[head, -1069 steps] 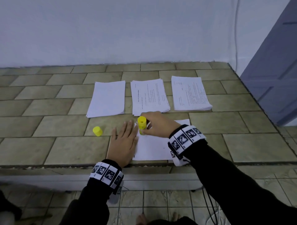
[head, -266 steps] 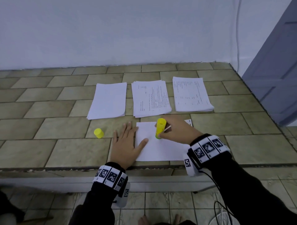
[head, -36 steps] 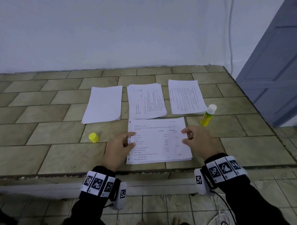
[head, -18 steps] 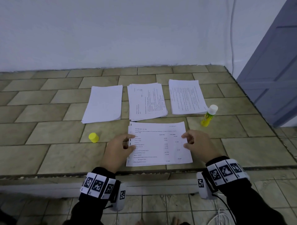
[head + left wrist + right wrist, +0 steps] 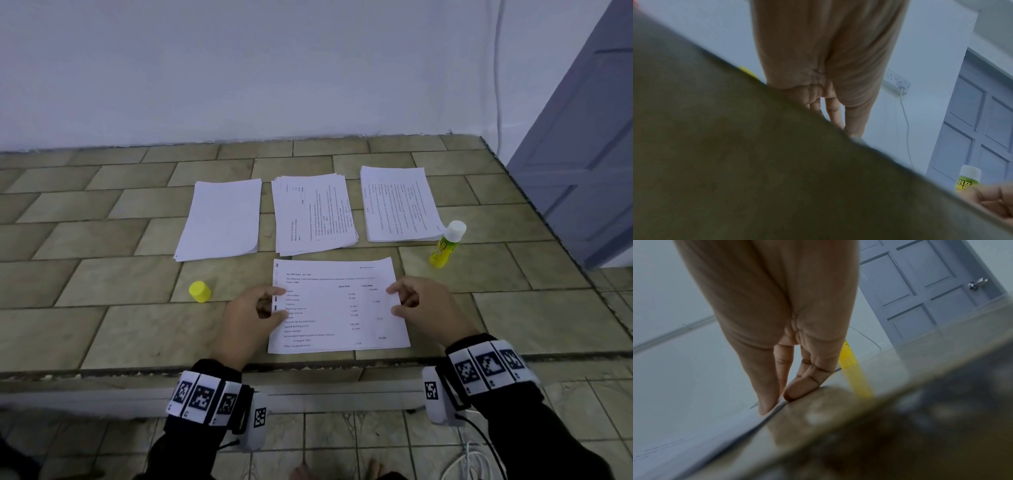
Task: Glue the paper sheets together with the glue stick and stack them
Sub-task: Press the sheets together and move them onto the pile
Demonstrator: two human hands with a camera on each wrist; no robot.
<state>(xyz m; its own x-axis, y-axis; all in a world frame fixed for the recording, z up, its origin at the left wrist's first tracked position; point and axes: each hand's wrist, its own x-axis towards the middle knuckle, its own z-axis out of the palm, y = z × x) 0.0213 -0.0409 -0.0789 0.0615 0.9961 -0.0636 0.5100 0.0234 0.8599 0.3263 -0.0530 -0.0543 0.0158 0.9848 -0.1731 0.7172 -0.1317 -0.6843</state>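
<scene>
Both hands, left point(image 5: 247, 317) and right point(image 5: 424, 306), pinch the sheet point(image 5: 337, 306) by its side edges, at 6 o'clock of the surface point(image 5: 102, 329); line up corners first, then press outward from the middle

wall point(image 5: 239, 68): white | counter point(image 5: 102, 240): tan tiles | door point(image 5: 589, 154): grey-blue panels

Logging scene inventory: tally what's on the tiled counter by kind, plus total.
Paper stacks at the back: 3 (blank, middle, right)
Printed sheet being aligned, held by left hand and right hand: 1
Glue stick: 1
Yellow cap: 1
Total: 6
</scene>
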